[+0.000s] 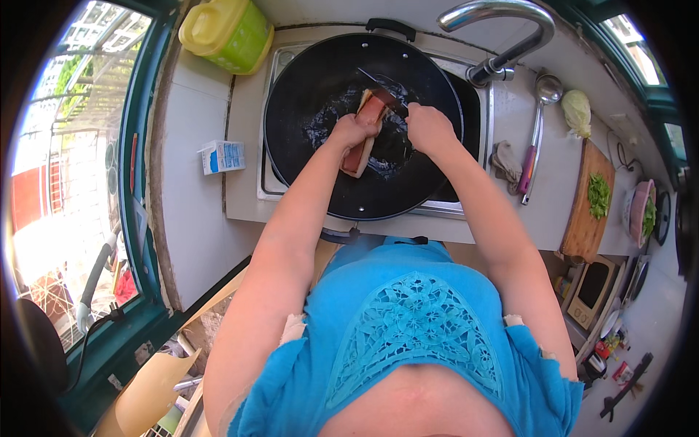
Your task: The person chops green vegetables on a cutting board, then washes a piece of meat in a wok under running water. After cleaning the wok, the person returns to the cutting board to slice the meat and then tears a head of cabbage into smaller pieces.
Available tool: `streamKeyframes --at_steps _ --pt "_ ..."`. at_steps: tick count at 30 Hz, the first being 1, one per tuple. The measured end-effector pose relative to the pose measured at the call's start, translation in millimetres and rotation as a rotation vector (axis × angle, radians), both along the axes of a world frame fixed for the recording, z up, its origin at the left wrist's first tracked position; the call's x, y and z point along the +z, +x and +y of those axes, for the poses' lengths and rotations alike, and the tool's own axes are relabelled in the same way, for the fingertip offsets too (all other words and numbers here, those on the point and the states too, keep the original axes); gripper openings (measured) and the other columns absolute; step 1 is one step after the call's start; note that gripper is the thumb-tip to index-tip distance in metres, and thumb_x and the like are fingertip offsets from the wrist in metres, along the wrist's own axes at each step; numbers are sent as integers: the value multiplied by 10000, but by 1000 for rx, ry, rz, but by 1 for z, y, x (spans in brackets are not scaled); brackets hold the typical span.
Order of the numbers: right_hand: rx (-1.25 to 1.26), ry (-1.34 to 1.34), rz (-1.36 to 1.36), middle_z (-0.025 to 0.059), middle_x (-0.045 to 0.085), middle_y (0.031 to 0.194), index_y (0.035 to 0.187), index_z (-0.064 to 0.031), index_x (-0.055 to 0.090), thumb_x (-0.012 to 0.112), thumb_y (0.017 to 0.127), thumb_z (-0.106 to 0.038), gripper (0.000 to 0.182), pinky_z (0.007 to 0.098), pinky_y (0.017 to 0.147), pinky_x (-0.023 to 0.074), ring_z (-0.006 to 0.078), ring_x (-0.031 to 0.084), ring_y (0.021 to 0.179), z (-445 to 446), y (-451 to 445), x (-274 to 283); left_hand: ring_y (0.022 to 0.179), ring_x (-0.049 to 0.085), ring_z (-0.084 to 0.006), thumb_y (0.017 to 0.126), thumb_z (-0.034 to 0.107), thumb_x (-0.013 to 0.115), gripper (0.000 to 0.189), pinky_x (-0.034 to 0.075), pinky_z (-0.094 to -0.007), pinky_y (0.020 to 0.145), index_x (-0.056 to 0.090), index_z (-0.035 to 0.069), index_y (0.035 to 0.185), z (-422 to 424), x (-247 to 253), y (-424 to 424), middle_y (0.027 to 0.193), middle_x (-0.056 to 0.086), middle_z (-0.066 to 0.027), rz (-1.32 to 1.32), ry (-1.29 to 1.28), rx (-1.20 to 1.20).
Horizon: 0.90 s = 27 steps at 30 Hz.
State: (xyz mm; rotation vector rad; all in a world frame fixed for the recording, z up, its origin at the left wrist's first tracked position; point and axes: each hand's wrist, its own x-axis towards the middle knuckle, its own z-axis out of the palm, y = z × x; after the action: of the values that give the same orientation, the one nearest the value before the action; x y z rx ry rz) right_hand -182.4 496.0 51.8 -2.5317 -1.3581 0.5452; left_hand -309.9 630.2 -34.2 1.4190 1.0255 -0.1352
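A slab of pork (374,111) with a pale rind edge is held over a large black wok (306,82). My left hand (352,131) grips the slab around its middle, and both its ends stick out. In my right hand (430,128) is a knife (390,100) by its handle. Its dark blade lies at the slab's upper end; whether it cuts in or scrapes the surface, I cannot tell. Shiny liquid covers the bottom of the wok beneath both hands.
Under the wok is a steel sink (487,125) with a curved faucet (502,11). To the left are a yellow-green plastic container (232,38) and a small box (224,157). On the right lie a ladle (538,131), a cloth (508,164), a cabbage (577,112) and a cutting board (581,202) with chopped greens (599,195).
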Motion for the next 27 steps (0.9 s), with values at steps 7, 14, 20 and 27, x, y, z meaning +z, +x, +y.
streamKeyframes --at_steps 7,14,20,27 --pt "95 44 46 233 646 834 863 3 594 524 854 -127 147 462 734 504 385 633 841 -7 -5 7 809 613 -193 681 122 710 411 485 -336 740 600 28 1065 1 6 -15 919 639 -77 -145 -285 132" --pt "92 60 43 227 640 810 899 5 576 538 862 -160 173 461 744 499 383 626 835 -9 -3 -1 866 605 -192 685 93 692 430 478 -347 780 592 49 1102 1 11 -23 954 628 -73 -259 -457 112" --pt "54 55 40 219 642 815 890 -5 577 556 871 -189 186 463 739 498 387 625 827 -3 -9 -8 909 600 -202 681 77 681 470 464 -353 833 572 49 1138 -4 31 -13 989 622 -79 -228 -534 109" --pt "53 146 8 226 637 795 876 3 567 543 877 -179 183 476 717 492 398 621 815 1 3 6 934 605 -196 675 50 684 474 451 -330 868 568 35 1135 -6 32 -17 1003 629 -70 -293 -575 111"
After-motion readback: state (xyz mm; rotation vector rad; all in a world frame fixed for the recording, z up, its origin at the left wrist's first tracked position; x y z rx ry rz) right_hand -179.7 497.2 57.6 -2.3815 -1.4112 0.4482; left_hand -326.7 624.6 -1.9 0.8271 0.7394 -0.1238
